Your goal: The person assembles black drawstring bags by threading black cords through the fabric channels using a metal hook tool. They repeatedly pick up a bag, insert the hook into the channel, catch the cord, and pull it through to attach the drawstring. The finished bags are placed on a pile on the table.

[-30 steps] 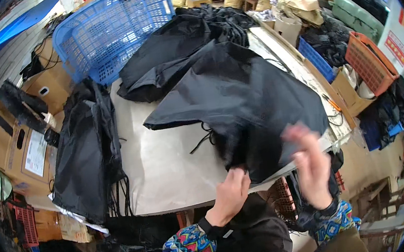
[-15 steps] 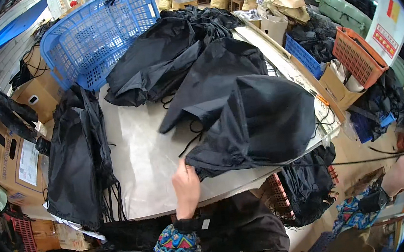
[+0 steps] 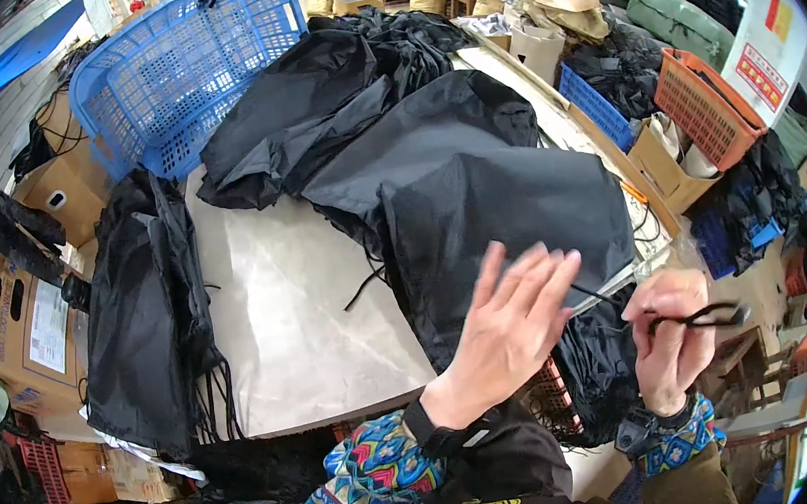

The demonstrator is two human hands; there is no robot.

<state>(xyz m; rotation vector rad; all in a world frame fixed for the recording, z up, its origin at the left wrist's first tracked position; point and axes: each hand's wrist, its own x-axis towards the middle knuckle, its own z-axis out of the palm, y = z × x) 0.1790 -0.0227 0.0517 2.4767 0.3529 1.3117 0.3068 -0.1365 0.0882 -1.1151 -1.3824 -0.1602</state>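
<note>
A black fabric drawstring bag [image 3: 510,214] lies spread near the front right of the pale tabletop [image 3: 293,336]. My left hand [image 3: 509,335] is open above the bag's near edge, its fingers stretched out and apart. Off the right side of the table, my right hand [image 3: 673,330] is closed around a black cord [image 3: 585,291], which runs from the bag's edge to my fingers. A looped end of this cord sticks out past my knuckles. Beyond this bag lie more black bags [image 3: 306,113] in a heap, overlapping each other.
Folded black bags [image 3: 144,314] hang over the table's left edge, cords dangling. A blue plastic basket [image 3: 186,77] leans at the back left. Below the near right edge, a basket holds black fabric [image 3: 599,369]. An orange-handled tool [image 3: 634,191] lies at the right edge, near an orange crate [image 3: 707,99].
My left hand has let go of the bag's near left corner and moved right, opening. My right hand has come inward from the far right with the cord. The bag now lies flatter.
</note>
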